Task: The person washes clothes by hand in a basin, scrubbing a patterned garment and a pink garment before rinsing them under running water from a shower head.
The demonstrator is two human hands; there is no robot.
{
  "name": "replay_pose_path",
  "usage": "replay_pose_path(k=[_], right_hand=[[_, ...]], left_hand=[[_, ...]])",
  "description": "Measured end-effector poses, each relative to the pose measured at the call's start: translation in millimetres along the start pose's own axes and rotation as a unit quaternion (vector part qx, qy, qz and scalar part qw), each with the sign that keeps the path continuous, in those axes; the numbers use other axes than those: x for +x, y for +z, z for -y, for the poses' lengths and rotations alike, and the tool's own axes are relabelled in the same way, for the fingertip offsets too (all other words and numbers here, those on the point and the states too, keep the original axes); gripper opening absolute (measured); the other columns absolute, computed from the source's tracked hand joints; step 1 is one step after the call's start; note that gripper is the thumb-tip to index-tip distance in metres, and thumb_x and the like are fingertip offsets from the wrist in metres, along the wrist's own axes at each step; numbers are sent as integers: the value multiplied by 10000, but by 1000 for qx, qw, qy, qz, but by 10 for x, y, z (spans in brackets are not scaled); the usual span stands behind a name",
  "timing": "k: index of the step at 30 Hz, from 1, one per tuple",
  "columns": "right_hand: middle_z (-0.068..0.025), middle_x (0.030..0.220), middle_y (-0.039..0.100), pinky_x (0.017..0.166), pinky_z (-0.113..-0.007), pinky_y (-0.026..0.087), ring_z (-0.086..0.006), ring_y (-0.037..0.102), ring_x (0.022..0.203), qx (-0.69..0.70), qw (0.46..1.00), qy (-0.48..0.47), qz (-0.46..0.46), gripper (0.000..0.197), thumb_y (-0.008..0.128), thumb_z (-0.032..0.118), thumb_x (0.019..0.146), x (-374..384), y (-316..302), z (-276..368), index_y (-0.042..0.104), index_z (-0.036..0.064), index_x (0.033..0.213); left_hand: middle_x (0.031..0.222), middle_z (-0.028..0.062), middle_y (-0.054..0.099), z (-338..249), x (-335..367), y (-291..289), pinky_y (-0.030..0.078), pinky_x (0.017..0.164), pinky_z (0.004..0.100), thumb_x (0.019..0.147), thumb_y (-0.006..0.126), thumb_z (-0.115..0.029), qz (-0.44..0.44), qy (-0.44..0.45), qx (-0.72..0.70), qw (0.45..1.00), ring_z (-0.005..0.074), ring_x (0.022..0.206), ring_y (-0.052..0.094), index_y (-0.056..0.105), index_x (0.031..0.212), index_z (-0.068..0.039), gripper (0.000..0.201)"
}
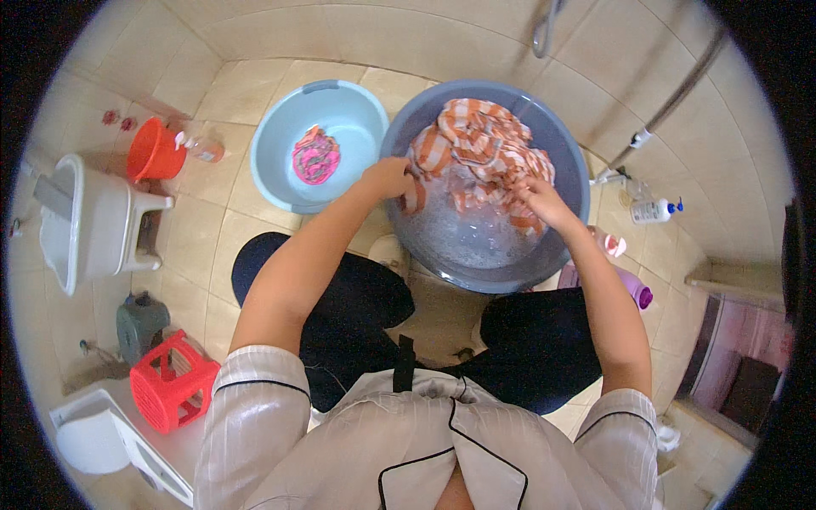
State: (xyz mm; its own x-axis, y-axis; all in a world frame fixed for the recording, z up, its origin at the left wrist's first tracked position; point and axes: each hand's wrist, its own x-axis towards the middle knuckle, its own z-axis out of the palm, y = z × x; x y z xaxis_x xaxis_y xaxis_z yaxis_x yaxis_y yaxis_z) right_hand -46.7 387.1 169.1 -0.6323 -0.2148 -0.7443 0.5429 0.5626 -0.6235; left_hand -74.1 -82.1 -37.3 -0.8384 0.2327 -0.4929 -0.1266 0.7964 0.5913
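Note:
A large blue-grey tub [487,279] stands before me with sudsy water [463,234] in its near half. Bunched in it lies a wet orange-and-white checked cloth [484,127], heaped toward the far side. At the tub's left side, my left hand [389,177] is closed on the cloth's left edge; its fingertips are partly hidden. My right hand [541,202] pinches the right part of the cloth, just above the water. To the left, a light blue basin [276,183] holds a small crumpled pink and orange cloth [316,157].
At left are an orange bucket [157,150], a clear pump bottle [204,150], a white stool [140,225] and a red stool [172,382]. At right stand a white pump bottle [653,211] and a purple-capped bottle [637,291]. A hose [680,93] hangs along the tiled wall.

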Motion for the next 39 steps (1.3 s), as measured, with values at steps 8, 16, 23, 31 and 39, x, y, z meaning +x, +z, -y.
replay_pose_path(k=[8, 16, 23, 31, 39], right_hand=[[-166, 1557, 867, 1244, -596, 734, -364, 877, 1387, -64, 992, 59, -93, 594, 673, 605, 1265, 561, -499, -870, 772, 106, 1571], [-161, 1521, 867, 1229, -588, 734, -361, 875, 1364, -87, 966, -28, -243, 545, 681, 563, 1248, 2118, -1050, -1055, 773, 105, 1528], [-156, 1490, 867, 1217, -582, 734, -358, 873, 1344, -112, 957, 21, -267, 502, 689, 526, 1233, 3371, -1329, -1172, 774, 104, 1490], [-150, 1455, 867, 1203, -574, 733, -355, 871, 1321, -56, 954, 45, -290, 453, 698, 484, 1215, 2589, -735, -1771, 776, 103, 1447], [-145, 1419, 867, 1188, -566, 733, -352, 869, 1298, 5, 977, 49, -207, 403, 707, 441, 1198, 787, 331, -2026, 777, 102, 1403]], left_hand=[[1460, 276, 969, -905, 558, 739, 709, 1220, 558, 1132, 849, -374, -75, 45, -25, 996, 441, 1368, 926, 935, 1590, -13, 589], [1410, 256, 967, -1043, 2241, 899, 712, 1164, 543, 1117, 857, -333, -175, -9, 23, 984, 408, 1299, 921, 936, 1570, -1, 566], [1365, 239, 966, -981, 2934, 1821, 716, 1115, 529, 1105, 864, -298, -92, -113, 76, 986, 379, 1239, 918, 937, 1552, 9, 547], [1314, 219, 964, -1400, 1788, 2763, 719, 1058, 514, 1091, 872, -257, -54, -122, 51, 990, 346, 1170, 914, 938, 1531, 21, 525], [1263, 199, 963, -1610, 111, 2642, 723, 1002, 498, 1077, 881, -217, -55, -84, 19, 995, 314, 1102, 910, 939, 1511, 33, 505]])
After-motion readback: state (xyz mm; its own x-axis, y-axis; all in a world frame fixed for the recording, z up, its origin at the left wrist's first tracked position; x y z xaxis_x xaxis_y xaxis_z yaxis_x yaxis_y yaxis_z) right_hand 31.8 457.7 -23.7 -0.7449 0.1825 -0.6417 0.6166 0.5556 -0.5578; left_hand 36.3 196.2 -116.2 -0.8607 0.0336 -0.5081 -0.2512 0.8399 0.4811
